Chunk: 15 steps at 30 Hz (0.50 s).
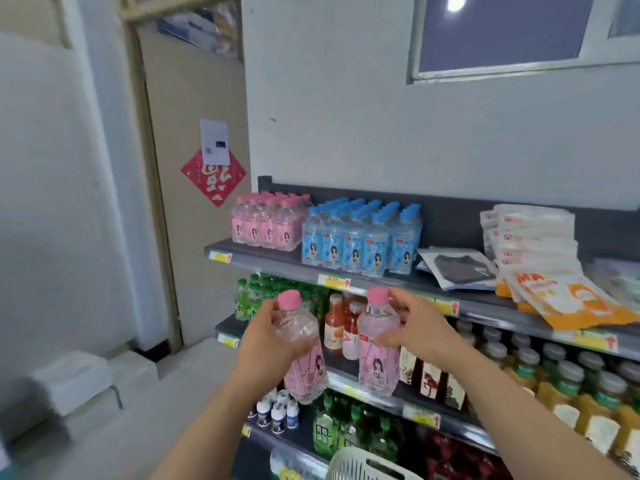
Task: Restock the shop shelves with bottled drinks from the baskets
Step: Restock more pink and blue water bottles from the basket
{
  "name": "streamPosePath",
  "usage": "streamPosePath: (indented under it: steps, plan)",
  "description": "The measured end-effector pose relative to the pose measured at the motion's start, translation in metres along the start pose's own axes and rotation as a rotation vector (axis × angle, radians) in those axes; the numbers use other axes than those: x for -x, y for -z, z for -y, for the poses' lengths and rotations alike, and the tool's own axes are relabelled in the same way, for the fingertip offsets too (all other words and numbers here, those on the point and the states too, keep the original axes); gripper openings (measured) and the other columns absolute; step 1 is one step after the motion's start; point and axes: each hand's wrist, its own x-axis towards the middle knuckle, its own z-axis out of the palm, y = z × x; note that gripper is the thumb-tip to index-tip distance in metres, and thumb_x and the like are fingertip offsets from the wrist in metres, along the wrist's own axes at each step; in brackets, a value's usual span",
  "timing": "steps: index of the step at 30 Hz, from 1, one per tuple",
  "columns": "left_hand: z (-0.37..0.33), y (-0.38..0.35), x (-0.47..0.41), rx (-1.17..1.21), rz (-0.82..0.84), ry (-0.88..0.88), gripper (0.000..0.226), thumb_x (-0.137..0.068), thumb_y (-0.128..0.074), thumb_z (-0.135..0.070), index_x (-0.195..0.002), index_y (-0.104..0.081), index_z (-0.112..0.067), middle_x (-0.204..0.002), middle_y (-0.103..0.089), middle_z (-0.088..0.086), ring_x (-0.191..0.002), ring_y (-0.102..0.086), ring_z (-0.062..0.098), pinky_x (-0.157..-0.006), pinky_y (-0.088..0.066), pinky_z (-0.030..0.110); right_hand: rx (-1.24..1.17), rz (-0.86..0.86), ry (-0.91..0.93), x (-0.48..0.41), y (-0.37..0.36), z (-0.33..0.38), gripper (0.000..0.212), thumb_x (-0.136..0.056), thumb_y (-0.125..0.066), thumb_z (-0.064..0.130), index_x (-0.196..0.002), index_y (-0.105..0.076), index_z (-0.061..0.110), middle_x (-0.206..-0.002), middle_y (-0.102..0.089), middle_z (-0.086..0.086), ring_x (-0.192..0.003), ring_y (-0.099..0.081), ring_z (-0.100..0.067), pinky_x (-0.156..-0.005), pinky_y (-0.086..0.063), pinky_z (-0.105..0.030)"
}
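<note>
In the head view, 2 pink-capped bottles are held in front of the shelves, just below the top shelf (277, 263): the left hand (266, 337) grips the left bottle (308, 372) around its shoulder, and the right hand (415, 327) grips the right bottle (375, 358) near its neck. On that shelf stand 1 pink pack (266, 220) and 1 blue pack (356, 237), their bottles too blurred to count singly. 1 white basket (363, 467) is cut off by the bottom edge.

grey wall (346, 116), high window (502, 29), beige door (194, 98) at left.
</note>
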Motion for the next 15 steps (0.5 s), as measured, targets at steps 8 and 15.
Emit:
streamPosePath:
  steps: [8,15]
  plan:
    - [0.034,0.121,-0.073,-0.009,0.011,-0.027,0.065,-0.072,-0.081,-0.018,-0.127,-0.047,-0.026,-0.110,-0.059,-0.007,-0.093,-0.061,0.011,-0.072,-0.048,0.025,-0.023,-0.002,0.035,-0.078,-0.094,0.084,0.082,-0.064,-0.084,0.012,-0.130,-0.044,0.040,-0.124,-0.051,0.008,-0.094,-0.062,-0.010,-0.075,-0.058,-0.032]
    - [0.074,0.183,-0.134,-0.031,0.050,-0.043,0.065,-0.074,-0.080,-0.017,-0.128,-0.047,-0.031,-0.115,-0.058,-0.009,-0.093,-0.060,0.010,-0.071,-0.044,0.023,-0.062,-0.050,0.059,-0.130,-0.150,0.119,0.070,-0.062,-0.085,0.008,-0.116,-0.055,0.041,-0.112,-0.064,0.015,-0.101,-0.062,-0.006,-0.084,-0.050,-0.026]
